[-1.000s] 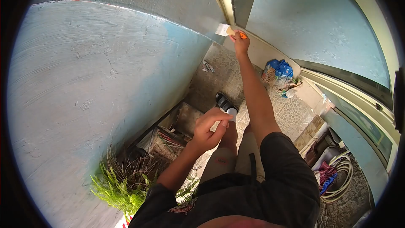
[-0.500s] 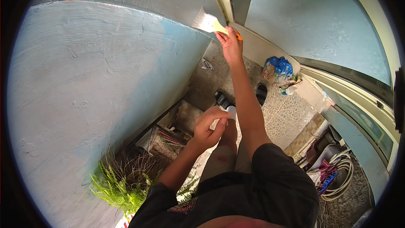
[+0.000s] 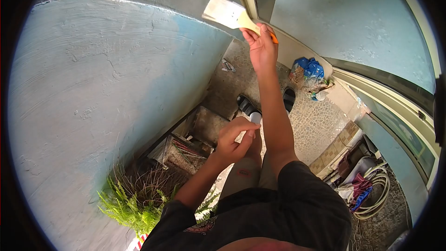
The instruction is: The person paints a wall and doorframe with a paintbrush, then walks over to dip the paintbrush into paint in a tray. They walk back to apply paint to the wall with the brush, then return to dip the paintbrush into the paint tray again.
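My right hand (image 3: pixel 264 51) is raised out in front, its fingers closed round the pale, orange-ended handle of a wide flat paintbrush (image 3: pixel 227 11). The brush points up and left, its bristle end close to the wall's ledge line; I cannot tell whether it touches. The painted wall (image 3: pixel 107 79) beside it is pale grey-blue, with a bluer patch near the corner. Lower down, in front of my legs, my left hand (image 3: pixel 232 140) is curled, thumb and forefinger meeting in a ring with nothing visible between them.
A green fern (image 3: pixel 132 207) and a worn box (image 3: pixel 181 155) stand along the wall's foot. Blue plastic and litter (image 3: pixel 310 70) lie by the doorway. A coiled hose (image 3: pixel 378 190) sits at the lower right. A blue panel (image 3: pixel 348 23) rises on the right. My sandalled feet stand on pebbled floor (image 3: pixel 320 123).
My right hand has shifted slightly right. The paintbrush has turned, showing its broad side, and its head reaches higher and further left. My left hand has barely moved.
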The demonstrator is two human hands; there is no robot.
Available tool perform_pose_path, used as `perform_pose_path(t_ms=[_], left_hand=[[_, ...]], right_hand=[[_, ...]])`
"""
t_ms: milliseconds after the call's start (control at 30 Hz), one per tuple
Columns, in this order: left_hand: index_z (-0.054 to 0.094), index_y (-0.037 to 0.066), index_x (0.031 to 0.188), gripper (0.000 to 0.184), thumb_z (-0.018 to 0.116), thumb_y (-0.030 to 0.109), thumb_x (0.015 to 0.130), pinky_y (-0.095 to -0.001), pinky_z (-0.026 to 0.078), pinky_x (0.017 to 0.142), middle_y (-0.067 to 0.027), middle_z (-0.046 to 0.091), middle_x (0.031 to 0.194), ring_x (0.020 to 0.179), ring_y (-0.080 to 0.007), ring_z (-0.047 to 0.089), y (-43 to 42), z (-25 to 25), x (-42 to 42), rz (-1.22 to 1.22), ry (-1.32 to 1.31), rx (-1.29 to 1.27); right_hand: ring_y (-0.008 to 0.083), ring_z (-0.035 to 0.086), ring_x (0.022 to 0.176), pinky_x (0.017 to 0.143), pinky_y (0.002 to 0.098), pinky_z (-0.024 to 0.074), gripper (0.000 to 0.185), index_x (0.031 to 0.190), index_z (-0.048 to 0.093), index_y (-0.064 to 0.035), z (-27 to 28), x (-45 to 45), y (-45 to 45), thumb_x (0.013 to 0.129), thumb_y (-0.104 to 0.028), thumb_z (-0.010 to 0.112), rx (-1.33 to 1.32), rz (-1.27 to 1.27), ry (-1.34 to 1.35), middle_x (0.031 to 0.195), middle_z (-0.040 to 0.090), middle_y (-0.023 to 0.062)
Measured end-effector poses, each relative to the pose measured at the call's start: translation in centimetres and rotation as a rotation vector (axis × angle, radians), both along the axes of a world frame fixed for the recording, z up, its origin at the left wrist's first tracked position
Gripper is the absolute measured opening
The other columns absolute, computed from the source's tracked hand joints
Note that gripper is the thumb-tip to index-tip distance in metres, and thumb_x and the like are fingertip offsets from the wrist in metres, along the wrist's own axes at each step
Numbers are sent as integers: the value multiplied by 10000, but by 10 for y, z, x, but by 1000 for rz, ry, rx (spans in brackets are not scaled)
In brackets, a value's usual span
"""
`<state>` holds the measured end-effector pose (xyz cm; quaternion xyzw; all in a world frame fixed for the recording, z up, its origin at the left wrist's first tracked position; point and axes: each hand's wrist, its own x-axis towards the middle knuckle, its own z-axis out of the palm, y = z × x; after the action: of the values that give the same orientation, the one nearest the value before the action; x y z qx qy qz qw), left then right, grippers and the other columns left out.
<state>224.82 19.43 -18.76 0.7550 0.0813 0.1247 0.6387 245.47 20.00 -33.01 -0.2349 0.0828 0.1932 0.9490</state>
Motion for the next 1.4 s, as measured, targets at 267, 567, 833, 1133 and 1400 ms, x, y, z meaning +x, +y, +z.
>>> perform_pose_path(t_ms=[267,567,833,1133,1400], left_hand=[[626,-24,999,178,554,-76,845,-313,457,605,-112,623,763,653,-207,589,6,-5,-6,12,43,10],[621,-35,985,165,521,-98,870,-285,434,589,-107,593,726,626,-170,564,2,-9,-5,23,20,2],[633,-30,996,181,552,-84,843,-304,459,625,-124,622,785,678,-214,592,5,-10,-3,35,52,-31],[621,-37,980,169,517,-104,866,-287,439,593,-112,601,738,626,-170,569,7,-15,-2,48,26,2],[621,-34,988,176,516,-104,866,-288,426,586,-104,592,727,620,-169,560,6,-16,-4,37,42,-16]], right_hand=[[332,661,936,895,398,563,196,1058,572,48,-160,13,22,943,-111,576,113,64,224,1027,630,187],[316,654,952,872,377,580,172,1038,592,73,-167,13,30,936,-64,571,-434,-21,246,1047,622,187],[360,646,1011,870,349,553,198,1036,603,-4,-80,54,8,977,-176,525,144,101,0,1099,639,203],[288,657,912,830,377,597,207,1074,578,91,-223,-13,18,923,-52,589,-546,21,296,1034,612,193],[320,663,956,840,362,574,184,1053,581,38,-68,-21,0,962,-118,544,12,111,89,1017,639,183]])
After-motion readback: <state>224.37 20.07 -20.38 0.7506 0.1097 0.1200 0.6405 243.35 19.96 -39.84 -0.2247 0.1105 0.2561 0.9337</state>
